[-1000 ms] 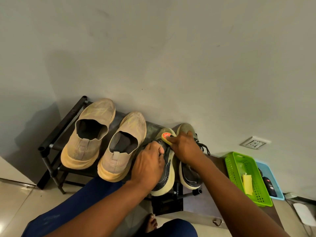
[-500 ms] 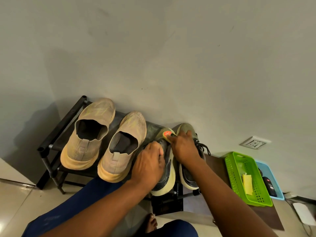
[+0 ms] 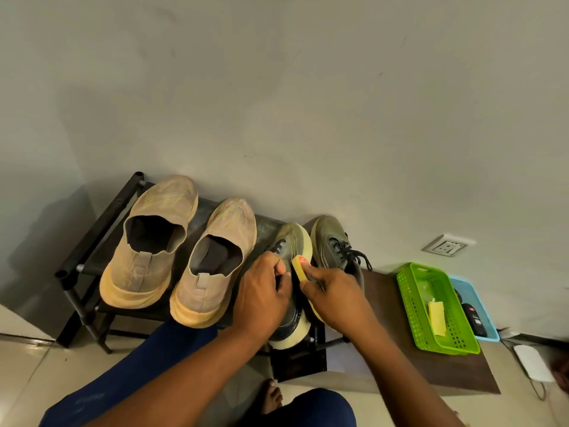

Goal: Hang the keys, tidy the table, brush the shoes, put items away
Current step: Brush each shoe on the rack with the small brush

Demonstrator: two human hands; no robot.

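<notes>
A dark grey sneaker (image 3: 292,241) with a pale yellow sole lies tilted on its side on the black shoe rack (image 3: 92,241). My left hand (image 3: 264,297) grips its upper near the laces. My right hand (image 3: 335,300) holds a small yellow brush (image 3: 299,266) with a red label, pressed against the sneaker's sole edge. The matching grey laced sneaker (image 3: 335,245) stands just right of it. Two tan slip-on shoes (image 3: 154,241) (image 3: 215,260) sit upright on the rack's left part.
A green basket (image 3: 412,300) with a yellow item stands on a dark brown mat (image 3: 385,291) to the right, a blue tray (image 3: 486,315) with a dark object behind it. A wall socket (image 3: 446,246) is above them. My knees and bare foot are below.
My right hand with the brush has slid back along the sneaker's sole, from the toe toward me. The left hand keeps its hold on the sneaker.
</notes>
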